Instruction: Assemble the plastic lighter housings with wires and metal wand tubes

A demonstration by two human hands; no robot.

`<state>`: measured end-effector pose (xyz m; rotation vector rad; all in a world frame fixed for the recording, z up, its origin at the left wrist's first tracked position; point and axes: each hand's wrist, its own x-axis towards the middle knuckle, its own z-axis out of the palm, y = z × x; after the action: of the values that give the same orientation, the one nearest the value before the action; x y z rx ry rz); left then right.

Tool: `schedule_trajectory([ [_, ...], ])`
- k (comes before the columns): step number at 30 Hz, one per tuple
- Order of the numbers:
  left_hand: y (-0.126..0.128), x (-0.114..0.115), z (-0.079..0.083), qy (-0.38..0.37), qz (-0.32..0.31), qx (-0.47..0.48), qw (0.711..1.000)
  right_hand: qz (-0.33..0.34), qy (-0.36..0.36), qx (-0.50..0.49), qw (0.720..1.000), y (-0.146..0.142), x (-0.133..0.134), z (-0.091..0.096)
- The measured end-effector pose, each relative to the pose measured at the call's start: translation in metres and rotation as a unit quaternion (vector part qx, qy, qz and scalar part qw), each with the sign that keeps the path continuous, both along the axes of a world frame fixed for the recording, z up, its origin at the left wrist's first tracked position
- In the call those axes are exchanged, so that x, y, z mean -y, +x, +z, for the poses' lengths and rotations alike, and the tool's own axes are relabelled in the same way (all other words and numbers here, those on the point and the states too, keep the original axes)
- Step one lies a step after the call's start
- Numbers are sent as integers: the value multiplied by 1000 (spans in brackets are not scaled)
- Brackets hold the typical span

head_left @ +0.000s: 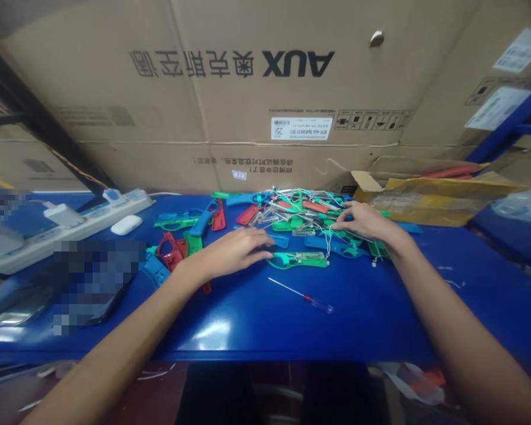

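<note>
From the head camera I look down on a blue table (292,333) with both bare arms reaching in from the near edge.

My left hand (234,251) lies palm down near the middle of the table. Its fingers are stretched out and loose, closed on nothing. Its fingertips touch the left end of a green plastic shell (301,260), which lies flat on the table between the two hands.

My right hand (365,221) is farther back and to the right. Its fingers are bent down into a pile of plastic parts (287,212) in green, blue and red, tangled with thin white wires. I cannot tell whether it grips anything there. The pile spreads along the far edge, and more loose parts trail left from it toward the left wrist.

A thin screwdriver (301,296) lies alone just in front of the green shell, toward the near edge, touching neither hand.

At the far left edge sit a white power strip (84,218) and, beside it, a small white case (126,224). At the far right stands an open cardboard box (433,195). A big carton (248,94) fills the background behind the table.
</note>
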<state>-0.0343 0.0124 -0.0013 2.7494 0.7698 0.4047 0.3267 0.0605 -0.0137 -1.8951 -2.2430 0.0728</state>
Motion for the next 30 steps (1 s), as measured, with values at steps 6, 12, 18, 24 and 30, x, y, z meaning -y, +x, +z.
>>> schedule_trajectory([
  [6, -1, -1, 1, 1, 13, -2, 1000, -9, 8, 13, 1000, -6, -6, -5],
  [12, 0, 0, 4, 1, 9, -2, 1000, 25, 15, 15, 999, -10, -7, -9],
  [18, 1, 4, 7, 4, 11, 0, 1000, 52, 142, 25, 988, -16, 3, -3],
  [24, 0, 2, 5, -1, 13, -2, 1000, 71, 195, 66, 976, -24, 12, 5],
  [30, 0, 2, 3, -4, 10, -6, 1000, 70, 103, 31, 992, -14, 10, -1],
])
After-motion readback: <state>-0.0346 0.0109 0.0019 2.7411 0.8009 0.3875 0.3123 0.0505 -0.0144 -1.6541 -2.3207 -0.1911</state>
